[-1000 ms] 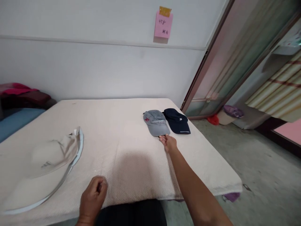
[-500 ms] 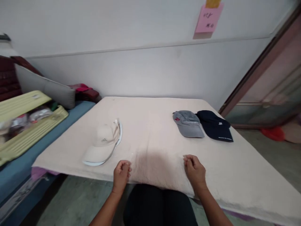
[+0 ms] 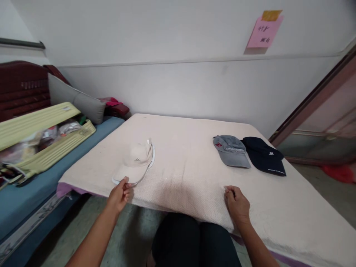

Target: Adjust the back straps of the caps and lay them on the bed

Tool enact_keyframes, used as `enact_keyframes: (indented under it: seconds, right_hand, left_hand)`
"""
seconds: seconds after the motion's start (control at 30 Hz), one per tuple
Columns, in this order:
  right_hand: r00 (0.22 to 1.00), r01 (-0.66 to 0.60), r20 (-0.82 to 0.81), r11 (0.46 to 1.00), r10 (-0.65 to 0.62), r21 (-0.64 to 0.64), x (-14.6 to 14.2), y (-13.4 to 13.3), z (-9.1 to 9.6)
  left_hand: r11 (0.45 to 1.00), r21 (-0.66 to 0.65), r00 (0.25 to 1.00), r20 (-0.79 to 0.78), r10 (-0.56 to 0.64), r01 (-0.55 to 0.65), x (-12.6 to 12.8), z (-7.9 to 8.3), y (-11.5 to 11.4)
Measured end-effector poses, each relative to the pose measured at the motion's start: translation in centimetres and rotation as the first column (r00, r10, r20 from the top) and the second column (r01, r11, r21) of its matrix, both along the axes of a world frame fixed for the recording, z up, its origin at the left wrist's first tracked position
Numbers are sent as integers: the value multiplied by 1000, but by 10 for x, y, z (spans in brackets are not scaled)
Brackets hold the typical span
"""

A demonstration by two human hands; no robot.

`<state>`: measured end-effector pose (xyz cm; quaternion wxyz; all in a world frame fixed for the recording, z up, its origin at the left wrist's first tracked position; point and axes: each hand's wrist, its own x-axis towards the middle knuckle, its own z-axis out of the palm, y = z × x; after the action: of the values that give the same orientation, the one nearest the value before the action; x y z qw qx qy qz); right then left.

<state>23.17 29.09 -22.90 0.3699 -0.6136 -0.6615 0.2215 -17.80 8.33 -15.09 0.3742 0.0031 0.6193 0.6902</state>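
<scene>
The white cap [image 3: 137, 156] lies left of centre on the desk [image 3: 180, 148], brim pointing lower left along its slanted long axis; the left hand [image 3: 120, 194] covers part of the brim edge, clamped or not I cannot tell. Right of centre, the right hand's [image 3: 237, 203] grip is curled together, below the grey cap [image 3: 233, 150] and navy cap [image 3: 261, 155].

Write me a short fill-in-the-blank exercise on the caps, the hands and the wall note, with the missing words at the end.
1. The hand at the brim of the pale cap is the person's ____ one.
2. In all, ____ caps lie on the cloth.
3. Between the pale cap and the navy cap lies the ____ cap.
4. The note taped to the wall is ____.

Missing words: left; three; grey; pink.
</scene>
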Motion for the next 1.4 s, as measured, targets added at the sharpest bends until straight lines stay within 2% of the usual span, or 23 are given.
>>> enact_keyframes:
  seconds: [0.07, 0.13, 0.27, 0.33, 0.4, 0.43, 0.5, 0.53, 0.6, 0.67, 0.7, 0.8, 0.87, 0.93, 1.0, 1.07, 1.13, 1.17, 1.23, 1.3, 1.37, 1.4]
  right_hand:
    - [996, 16, -84, 1000, -18, -21, -1, -3, 4]
    - [969, 37, -239, 996, -56, -80, -2, -7, 7]
    - [875, 30, -471, 983, -114, -182, -13, -21, 9]
    - [834, -38, -545, 976, -88, -216, -26, -37, 12]
    - [780, -151, -625, 957, -38, -247, -43, -60, 19]
    - [737, -246, -676, 931, 0, -269, -52, -72, 26]
    - [479, -530, -878, 803, 16, -274, -66, -94, 46]
    - [366, -608, -931, 757, 0, -239, -71, -103, 57]
    - [189, -691, -981, 703, -48, -167, -75, -111, 83]
    - [73, -670, -995, 735, -71, -102, -69, -109, 106]
    - [48, -639, -996, 764, -74, -88, -63, -107, 115]
    - [58, -535, -996, 841, -63, -84, -43, -104, 131]
    - [71, -520, -997, 852, -25, -59, -33, -110, 134]
    - [77, -544, -997, 839, 24, -21, -27, -121, 133]
    - [122, -583, -989, 813, 87, -1, -24, -134, 135]
    - [217, -638, -958, 770, 188, 7, -21, -146, 141]
    - [305, -722, -889, 692, 342, 19, -20, -157, 152]
    - [327, -761, -840, 647, 432, 36, -20, -161, 158]
    - [332, -820, -719, 564, 610, 101, -23, -169, 170]
    - [324, -844, -592, 509, 738, 172, -27, -176, 177]
    - [333, -836, -508, 498, 795, 231, -29, -181, 179]
    - [353, -821, -480, 512, 803, 254, -28, -183, 179]
  left_hand:
    - [998, 58, 998, 58, -16, 13, -1, 6, 8]
    - [990, 143, 997, 79, 1, -12, 3, 12, 14]
    - [949, 313, 998, 62, 23, -41, 32, 22, 14]
    - [930, 367, 999, 54, 0, -20, 57, 26, 10]
    - [914, 404, 996, 54, -71, 43, 87, 27, 4]
    - [904, 418, 991, 54, -126, 93, 102, 27, 0]
    - [895, 402, 973, 42, -229, 193, 132, 24, -8]
    - [896, 370, 961, 28, -276, 246, 145, 21, -13]
    - [886, 269, 922, -26, -386, 378, 165, 12, -23]
    - [842, 124, 851, -100, -516, 525, 178, 1, -33]
    - [812, 48, 809, -133, -573, 582, 182, -5, -39]
    - [730, -96, 705, -198, -681, 677, 183, -17, -50]
    - [692, -104, 666, -204, -718, 714, 178, -18, -54]
    - [670, -72, 652, -173, -738, 739, 168, -14, -54]
    - [705, 6, 701, -110, -704, 709, 155, -6, -51]
    - [786, 92, 791, -36, -611, 611, 141, 3, -47]
    - [850, 135, 856, 19, -516, 509, 130, 14, -43]
    - [861, 141, 867, 35, -498, 489, 127, 20, -41]
    - [848, 141, 850, 67, -523, 511, 128, 34, -39]
    - [811, 132, 803, 119, -584, 570, 134, 49, -40]
    - [789, 114, 775, 148, -615, 604, 142, 63, -42]
    - [791, 109, 778, 142, -612, 603, 146, 69, -43]
